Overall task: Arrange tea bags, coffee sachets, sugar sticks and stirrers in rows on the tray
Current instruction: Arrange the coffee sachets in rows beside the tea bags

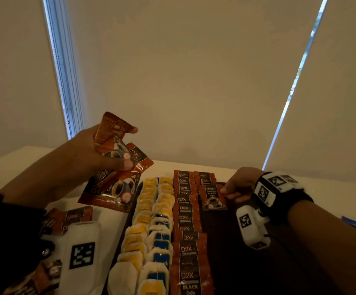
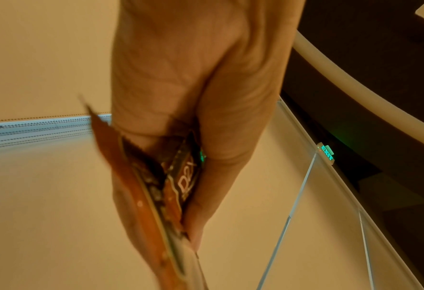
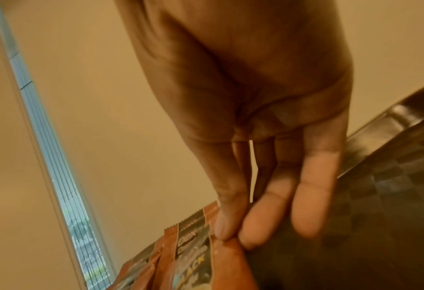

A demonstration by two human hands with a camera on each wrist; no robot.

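tea bags: two finished rows at the tray's left side
coffee sachets: full row beside them, second row just begun at far end
right hand: fingers pinch one sachet's right edge, setting it down
left hand: raised above surface, fingers closed on spare sachets, likely the supply

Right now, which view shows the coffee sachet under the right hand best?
Head view: the coffee sachet lies flat on the tray, label readable, right hand pinching its edge. Right wrist shows a blurred corner. Left wrist doesn't show it.
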